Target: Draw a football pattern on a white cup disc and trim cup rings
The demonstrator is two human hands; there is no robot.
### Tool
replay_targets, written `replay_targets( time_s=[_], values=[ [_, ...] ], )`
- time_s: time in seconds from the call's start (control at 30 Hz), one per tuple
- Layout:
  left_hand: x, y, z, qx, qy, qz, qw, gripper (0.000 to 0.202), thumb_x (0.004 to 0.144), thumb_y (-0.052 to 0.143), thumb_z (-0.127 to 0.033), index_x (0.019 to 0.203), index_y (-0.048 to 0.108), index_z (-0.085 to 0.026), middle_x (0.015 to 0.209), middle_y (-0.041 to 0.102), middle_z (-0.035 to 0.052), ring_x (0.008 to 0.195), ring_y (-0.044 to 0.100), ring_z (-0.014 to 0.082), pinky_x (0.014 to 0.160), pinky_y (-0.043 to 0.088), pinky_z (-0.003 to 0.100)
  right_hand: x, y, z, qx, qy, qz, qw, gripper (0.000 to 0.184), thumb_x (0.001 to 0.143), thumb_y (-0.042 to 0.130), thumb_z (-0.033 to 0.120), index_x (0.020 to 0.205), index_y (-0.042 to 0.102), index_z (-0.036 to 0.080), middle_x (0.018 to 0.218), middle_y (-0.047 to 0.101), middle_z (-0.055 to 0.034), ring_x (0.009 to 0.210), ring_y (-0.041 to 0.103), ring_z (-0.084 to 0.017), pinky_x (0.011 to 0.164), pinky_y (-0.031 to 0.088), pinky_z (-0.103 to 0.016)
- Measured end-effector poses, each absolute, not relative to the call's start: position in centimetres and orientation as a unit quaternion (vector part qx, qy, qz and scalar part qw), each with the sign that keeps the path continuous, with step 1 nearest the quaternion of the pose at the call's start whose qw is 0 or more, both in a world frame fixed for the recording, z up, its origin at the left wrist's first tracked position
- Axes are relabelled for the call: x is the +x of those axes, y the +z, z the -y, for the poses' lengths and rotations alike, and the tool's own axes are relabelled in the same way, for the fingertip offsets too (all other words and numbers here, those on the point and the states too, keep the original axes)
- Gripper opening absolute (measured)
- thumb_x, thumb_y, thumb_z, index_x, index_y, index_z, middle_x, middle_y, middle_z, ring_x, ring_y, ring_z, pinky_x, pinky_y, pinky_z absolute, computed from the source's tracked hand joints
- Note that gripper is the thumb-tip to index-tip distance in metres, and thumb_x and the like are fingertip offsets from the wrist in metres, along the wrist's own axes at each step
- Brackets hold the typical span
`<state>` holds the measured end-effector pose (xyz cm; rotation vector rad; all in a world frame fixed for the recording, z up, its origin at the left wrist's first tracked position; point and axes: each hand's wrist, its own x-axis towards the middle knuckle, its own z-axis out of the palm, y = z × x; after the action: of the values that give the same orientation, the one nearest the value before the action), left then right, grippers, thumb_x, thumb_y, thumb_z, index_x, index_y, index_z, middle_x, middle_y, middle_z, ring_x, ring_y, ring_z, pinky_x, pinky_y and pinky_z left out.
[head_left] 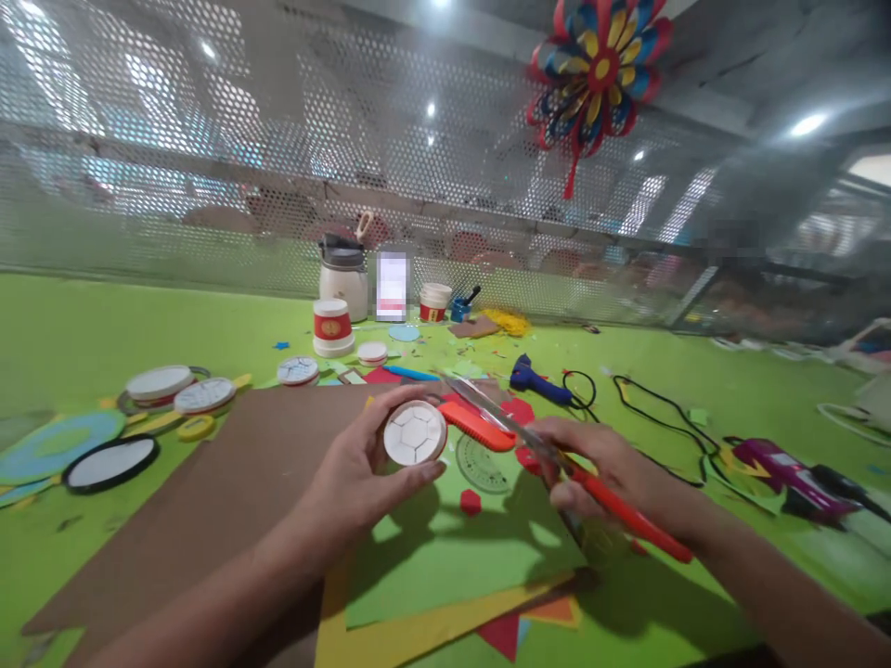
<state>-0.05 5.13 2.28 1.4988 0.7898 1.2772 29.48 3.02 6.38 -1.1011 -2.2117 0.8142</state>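
Looking white and polygon-lined, the held disc [416,434] is round.

left hand [358,456]: bare, slim-fingered on my feed
right hand [616,468]: bare, partly hidden from me
forearms [237,566]: both bare

Shiny metal scissor blades [487,404]

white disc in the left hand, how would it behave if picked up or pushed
The white disc is probably light, since the left hand holds it by its rim. It may be fairly stiff, as its face looks flat and unbent. Its round edge suggests it could roll if stood upright.
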Motion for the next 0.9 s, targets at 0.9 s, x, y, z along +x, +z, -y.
replay_targets(
  time_s=[0.9],
  values=[
    [-0.3,5.2,-3.1,0.496,0.540,-0.230,0.640,0.058,0.065,0.096,-0.016,0.119,0.077,-0.026,0.107,0.080,0.0054,0.091,0.077,0.0205,0.082,0.062,0.025,30.3,2.6,-1.4,-0.358,0.025,0.888,0.288,0.080,0.080,0.058,0.086,0.110,0.083,0.016,0.096,0.083,-0.0191,0.083,0.082,-0.033,0.067,0.067,-0.035]
  ],
)
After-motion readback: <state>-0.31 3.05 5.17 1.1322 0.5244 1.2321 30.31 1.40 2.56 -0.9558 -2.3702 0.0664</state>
